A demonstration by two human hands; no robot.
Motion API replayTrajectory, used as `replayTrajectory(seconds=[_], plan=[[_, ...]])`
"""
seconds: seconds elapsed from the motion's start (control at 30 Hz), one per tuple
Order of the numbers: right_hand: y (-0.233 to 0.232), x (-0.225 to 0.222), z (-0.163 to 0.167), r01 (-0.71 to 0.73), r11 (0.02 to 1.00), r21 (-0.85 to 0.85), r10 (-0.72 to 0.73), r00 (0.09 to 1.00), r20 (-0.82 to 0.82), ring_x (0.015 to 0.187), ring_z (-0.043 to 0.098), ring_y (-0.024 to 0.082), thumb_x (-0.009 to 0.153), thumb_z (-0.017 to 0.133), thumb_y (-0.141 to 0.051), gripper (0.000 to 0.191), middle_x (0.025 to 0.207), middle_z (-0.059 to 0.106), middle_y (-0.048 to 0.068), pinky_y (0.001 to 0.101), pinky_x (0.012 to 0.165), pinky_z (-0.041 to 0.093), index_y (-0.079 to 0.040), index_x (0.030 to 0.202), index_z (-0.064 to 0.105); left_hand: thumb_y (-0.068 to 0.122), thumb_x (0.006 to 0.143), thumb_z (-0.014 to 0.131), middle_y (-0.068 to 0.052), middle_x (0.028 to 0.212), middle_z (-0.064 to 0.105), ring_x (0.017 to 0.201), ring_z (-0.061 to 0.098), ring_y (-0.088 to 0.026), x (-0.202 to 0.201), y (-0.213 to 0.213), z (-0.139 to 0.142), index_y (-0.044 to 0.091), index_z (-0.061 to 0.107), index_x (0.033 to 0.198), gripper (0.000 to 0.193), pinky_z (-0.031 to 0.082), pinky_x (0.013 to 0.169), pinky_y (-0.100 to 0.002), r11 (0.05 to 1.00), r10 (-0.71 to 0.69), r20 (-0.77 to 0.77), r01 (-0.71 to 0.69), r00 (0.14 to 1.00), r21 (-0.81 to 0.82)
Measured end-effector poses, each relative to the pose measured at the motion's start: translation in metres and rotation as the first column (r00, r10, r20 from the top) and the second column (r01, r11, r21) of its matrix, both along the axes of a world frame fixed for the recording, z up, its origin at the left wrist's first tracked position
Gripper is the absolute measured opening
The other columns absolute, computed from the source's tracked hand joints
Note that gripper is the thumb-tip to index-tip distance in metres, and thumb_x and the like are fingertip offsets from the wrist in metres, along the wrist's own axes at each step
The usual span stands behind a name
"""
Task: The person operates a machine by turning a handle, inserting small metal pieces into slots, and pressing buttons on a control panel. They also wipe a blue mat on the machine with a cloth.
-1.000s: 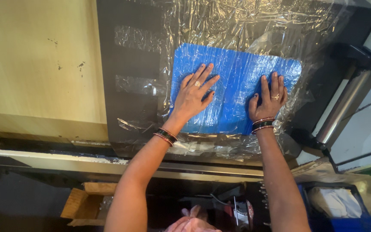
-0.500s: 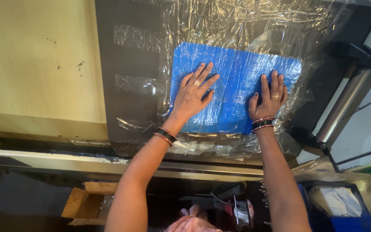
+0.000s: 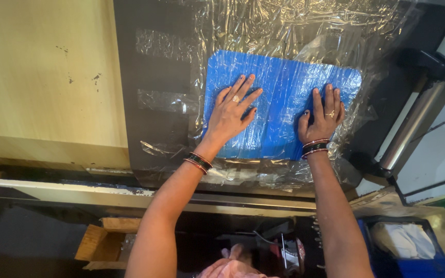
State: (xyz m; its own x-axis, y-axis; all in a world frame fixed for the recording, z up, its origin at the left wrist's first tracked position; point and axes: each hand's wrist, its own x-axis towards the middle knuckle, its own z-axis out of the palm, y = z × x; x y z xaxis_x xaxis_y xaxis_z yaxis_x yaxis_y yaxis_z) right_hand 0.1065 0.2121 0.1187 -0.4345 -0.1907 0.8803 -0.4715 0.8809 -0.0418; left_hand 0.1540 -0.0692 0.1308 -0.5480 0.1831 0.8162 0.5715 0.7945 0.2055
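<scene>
Blue sheet (image 3: 284,98) flat under left hand (image 3: 230,116) & right hand (image 3: 323,121).

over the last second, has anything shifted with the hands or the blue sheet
Almost nothing. The left hand and right hand stay pressed flat, fingers spread, on the blue sheet under the clear plastic film. The sheet, the film and the metal roller lie where they did. No hand took hold of or let go of anything.
</scene>
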Motion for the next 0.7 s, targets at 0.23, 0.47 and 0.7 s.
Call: replayTrajectory(seconds=[0.23, 0.47, 0.7], plan=[[-0.0002, -0.0002, 0.0013, 0.001, 1.000, 0.007, -0.001, 1.000, -0.011, 0.158, 0.030, 0.037, 0.091, 0.055, -0.018, 0.062, 0.167, 0.040, 0.019, 0.0535, 0.128, 0.017, -0.009, 0.153, 0.058, 0.029, 0.100, 0.064, -0.002, 0.167, 0.034, 0.155, 0.033, -0.022, 0.0000, -0.0001, 0.0016, 0.026, 0.056, 0.148, 0.049, 0.031, 0.120, -0.045, 1.000, -0.001, -0.009, 0.001, 1.000, 0.004], [0.0015, -0.0005, 0.0001, 0.001, 1.000, 0.005, -0.001, 1.000, -0.012, 0.157, 0.031, 0.037, 0.090, 0.055, -0.018, 0.063, 0.166, 0.040, 0.019, 0.0545, 0.127, 0.017, -0.009, 0.152, 0.058, 0.028, 0.100, 0.063, -0.002, 0.168, 0.034, 0.155, 0.033, -0.022, 0.0016, 0.0006, 0.0017, 0.026, 0.055, 0.149, 0.049, 0.031, 0.120, -0.044, 1.000, -0.002, -0.005, 0.002, 1.000, 0.002], [0.0026, 0.0008, -0.0016, 0.003, 1.000, 0.000, -0.003, 1.000, -0.006, 0.157, 0.031, 0.037, 0.091, 0.055, -0.019, 0.062, 0.166, 0.040, 0.019, 0.0545, 0.127, 0.017, -0.009, 0.152, 0.059, 0.029, 0.100, 0.063, -0.002, 0.168, 0.033, 0.155, 0.032, -0.022, 0.0015, 0.0017, -0.0011, 0.027, 0.054, 0.149, 0.050, 0.031, 0.120, -0.045, 1.000, 0.005, 0.010, -0.005, 1.000, -0.006]])
